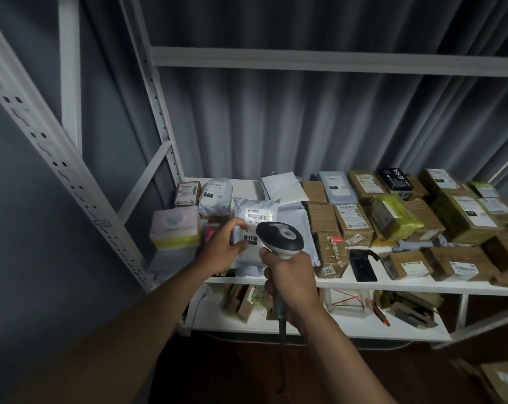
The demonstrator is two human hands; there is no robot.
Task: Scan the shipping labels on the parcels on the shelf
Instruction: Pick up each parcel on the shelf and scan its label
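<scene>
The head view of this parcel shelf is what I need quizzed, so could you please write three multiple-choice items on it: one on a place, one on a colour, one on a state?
1. Where does the black scanner stand lie?
A. on the shelf's front edge, right of the held parcel
B. on the floor
C. on the top shelf

2. What colour is the held parcel?
A. red
B. grey
C. green

3. What is the right hand doing?
A. hanging open
B. pressing a carton flat
C. gripping the barcode scanner

Answers: 1 A, it rests on the white shelf board near the front; 2 B, a grey poly mailer with a white label, held by the left hand; 3 C, fingers wrap the scanner's handle.
</scene>
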